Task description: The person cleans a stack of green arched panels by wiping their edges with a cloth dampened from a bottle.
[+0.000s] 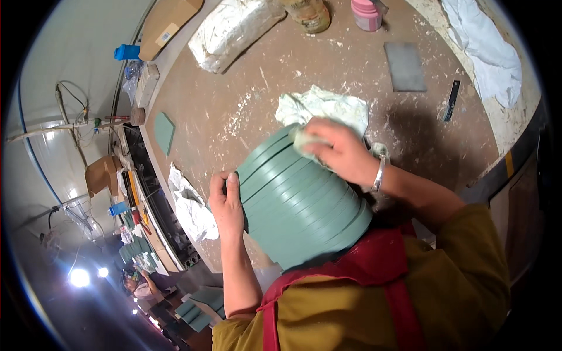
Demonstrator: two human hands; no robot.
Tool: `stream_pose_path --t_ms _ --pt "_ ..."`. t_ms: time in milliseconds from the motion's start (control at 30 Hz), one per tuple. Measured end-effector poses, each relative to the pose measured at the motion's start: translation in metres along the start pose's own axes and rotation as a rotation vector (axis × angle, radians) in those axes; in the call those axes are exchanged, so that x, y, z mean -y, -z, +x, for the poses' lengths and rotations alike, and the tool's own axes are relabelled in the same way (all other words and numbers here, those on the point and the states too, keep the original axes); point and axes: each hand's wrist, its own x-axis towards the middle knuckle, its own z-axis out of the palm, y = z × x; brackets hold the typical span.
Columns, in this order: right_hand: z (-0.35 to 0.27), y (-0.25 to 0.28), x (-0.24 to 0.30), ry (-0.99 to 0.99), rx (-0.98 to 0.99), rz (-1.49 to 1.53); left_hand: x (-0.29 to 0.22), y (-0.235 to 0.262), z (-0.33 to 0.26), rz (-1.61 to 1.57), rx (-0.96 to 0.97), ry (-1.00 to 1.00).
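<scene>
A fanned stack of smooth green strips lies between my arms, its near end against my red apron. My left hand grips the stack's left edge, thumb on top and the other fingers curled at the side. Pressed to the far right part of the strips is a small pale cloth or pad; my right hand holds it with bent fingers, slightly blurred. A crumpled whitish cloth lies just beyond that hand. Another white cloth sits left of my left hand.
The brown, paint-spotted table holds a wrapped white bundle, a jar, a pink tub, a grey plate, a black bar and a green piece. Another person is far off, lower left.
</scene>
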Motion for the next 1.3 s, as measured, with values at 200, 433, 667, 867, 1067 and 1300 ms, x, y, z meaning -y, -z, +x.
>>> stream_pose_path --t_ms 200,433,667,867,1067,1300 --pt "-0.007 0.015 -0.03 -0.064 0.119 -0.134 -0.01 0.007 -0.001 0.036 0.099 -0.024" --pt "0.002 0.007 0.001 0.175 0.14 0.057 -0.018 0.007 -0.006 0.281 0.171 -0.182" --pt "0.0 0.017 0.01 -0.005 0.234 0.061 -0.021 0.006 -0.009 0.29 0.149 -0.152" --pt "-0.015 0.013 -0.022 -0.132 0.142 0.032 -0.015 0.013 -0.002 0.148 0.23 -0.075" --pt "-0.022 0.023 -0.032 -0.145 0.196 0.026 -0.019 0.025 0.008 -0.012 0.387 0.003" --pt "-0.004 0.022 -0.004 0.089 0.129 0.029 -0.013 0.008 -0.002 0.065 0.146 -0.016"
